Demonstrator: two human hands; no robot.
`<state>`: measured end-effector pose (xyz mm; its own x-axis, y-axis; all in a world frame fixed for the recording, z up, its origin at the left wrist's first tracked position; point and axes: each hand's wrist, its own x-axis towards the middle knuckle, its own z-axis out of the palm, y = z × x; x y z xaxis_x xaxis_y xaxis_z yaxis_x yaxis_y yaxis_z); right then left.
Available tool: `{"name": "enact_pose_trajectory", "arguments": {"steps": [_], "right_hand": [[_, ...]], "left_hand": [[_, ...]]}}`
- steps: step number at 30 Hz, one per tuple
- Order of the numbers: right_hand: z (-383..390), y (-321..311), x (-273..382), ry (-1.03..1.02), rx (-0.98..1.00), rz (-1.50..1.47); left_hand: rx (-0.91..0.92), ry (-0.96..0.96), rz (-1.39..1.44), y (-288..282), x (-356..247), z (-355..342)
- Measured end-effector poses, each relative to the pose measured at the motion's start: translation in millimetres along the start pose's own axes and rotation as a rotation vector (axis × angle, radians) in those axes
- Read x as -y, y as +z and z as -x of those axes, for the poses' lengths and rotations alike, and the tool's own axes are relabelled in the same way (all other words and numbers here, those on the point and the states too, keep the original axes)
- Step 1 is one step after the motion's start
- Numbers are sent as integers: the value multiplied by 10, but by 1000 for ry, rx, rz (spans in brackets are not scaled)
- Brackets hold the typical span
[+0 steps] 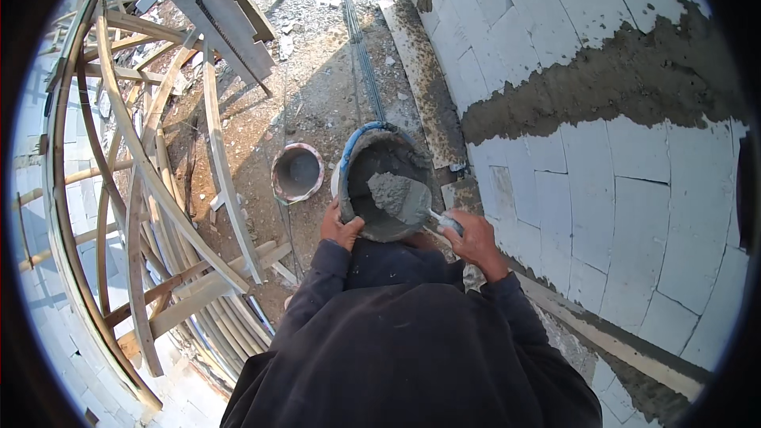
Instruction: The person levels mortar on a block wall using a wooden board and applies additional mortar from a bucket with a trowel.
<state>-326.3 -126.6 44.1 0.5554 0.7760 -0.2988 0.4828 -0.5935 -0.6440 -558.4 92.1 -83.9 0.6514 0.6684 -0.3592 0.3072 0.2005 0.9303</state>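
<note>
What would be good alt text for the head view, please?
The right hand holds a trowel loaded with grey mortar at the mouth of a large bucket, which the left hand holds. A smaller bucket stands on the ground to the left, near some timbers; a pale block wall with a rough grey band rises on the right.

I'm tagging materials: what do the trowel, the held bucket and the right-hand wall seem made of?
Trowel: blade likely metal, flat, smooth and grey beside the mortar. Bucket: probably plastic, blue rim showing through rough grey crust. Wall: pale, matte masonry blocks, judging by the joints; exact type unclear.
</note>
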Motion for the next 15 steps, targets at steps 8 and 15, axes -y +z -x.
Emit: {"name": "enact_pose_trajectory", "arguments": {"steps": [8, 15], "right_hand": [[-540, 133, 769, -357, -16, -396], [-1102, 29, -989, 462, 461, -915]], "left_hand": [[-136, -212, 15, -185, 130, 92], [-155, -247, -92, -503, 348, 407]]}}
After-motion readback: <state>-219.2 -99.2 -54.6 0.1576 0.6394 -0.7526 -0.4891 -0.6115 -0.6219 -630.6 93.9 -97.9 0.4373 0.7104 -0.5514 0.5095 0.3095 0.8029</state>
